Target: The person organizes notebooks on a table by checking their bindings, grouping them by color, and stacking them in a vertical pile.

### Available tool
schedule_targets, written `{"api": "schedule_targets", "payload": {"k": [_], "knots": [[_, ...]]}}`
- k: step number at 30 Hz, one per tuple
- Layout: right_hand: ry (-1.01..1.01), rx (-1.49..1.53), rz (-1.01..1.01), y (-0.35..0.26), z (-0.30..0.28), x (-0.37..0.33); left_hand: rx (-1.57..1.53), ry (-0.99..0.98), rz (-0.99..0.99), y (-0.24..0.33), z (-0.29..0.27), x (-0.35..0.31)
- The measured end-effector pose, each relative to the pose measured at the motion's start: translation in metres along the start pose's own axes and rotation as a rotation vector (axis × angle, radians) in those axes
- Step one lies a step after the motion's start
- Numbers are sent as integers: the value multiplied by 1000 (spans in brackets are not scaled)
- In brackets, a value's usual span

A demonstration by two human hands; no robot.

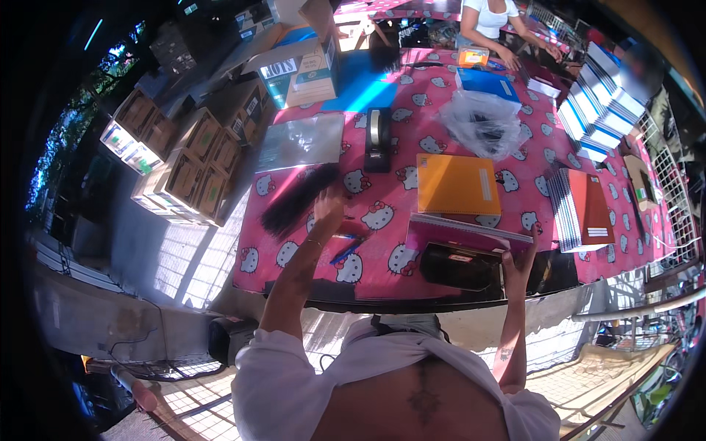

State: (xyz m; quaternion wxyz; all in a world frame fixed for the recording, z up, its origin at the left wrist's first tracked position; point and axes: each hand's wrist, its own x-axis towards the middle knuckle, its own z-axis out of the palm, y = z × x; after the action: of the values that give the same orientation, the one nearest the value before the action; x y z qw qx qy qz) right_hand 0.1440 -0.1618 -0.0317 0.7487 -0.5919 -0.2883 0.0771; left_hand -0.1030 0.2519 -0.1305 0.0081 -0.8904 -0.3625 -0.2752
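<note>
My left hand [329, 208] is closed at the right end of a black-bristled brush [298, 202], its grip partly hidden. A red item and blue pens [347, 251] lie beside that wrist. My right hand [521, 263] grips the right end of a magenta notebook stack [460, 233], thumb on the near side and fingers at the corner. The stack's page edges and spines face me. Just beyond it lies a yellow-orange notebook [457, 185]. Nearer me, a black case-like object [460, 266] rests at the table's front edge.
A long black stapler [379, 140], a silvery sheet [301, 142] and crumpled clear plastic [482, 125] lie on the pink patterned tablecloth [382, 257]. Red notebooks [588, 209] and tall notebook piles [599, 103] stand right. Cartons [195, 165] are stacked left. Another person [491, 22] works across the table.
</note>
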Motion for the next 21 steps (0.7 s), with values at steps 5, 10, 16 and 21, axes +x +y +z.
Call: {"api": "schedule_targets", "payload": {"k": [5, 10, 16, 21], "knots": [[-312, -871, -539, -100, 93, 9, -86, 69, 20, 38, -47, 22], [-515, -954, -539, -68, 142, 39, -186, -110, 343, 132, -131, 22], [-522, -881, -493, -55, 150, 45, -912, -25, 185, 172, -151, -5], [-541, -817, -439, -59, 151, 45, -894, 41, 129, 178, -142, -9]]}}
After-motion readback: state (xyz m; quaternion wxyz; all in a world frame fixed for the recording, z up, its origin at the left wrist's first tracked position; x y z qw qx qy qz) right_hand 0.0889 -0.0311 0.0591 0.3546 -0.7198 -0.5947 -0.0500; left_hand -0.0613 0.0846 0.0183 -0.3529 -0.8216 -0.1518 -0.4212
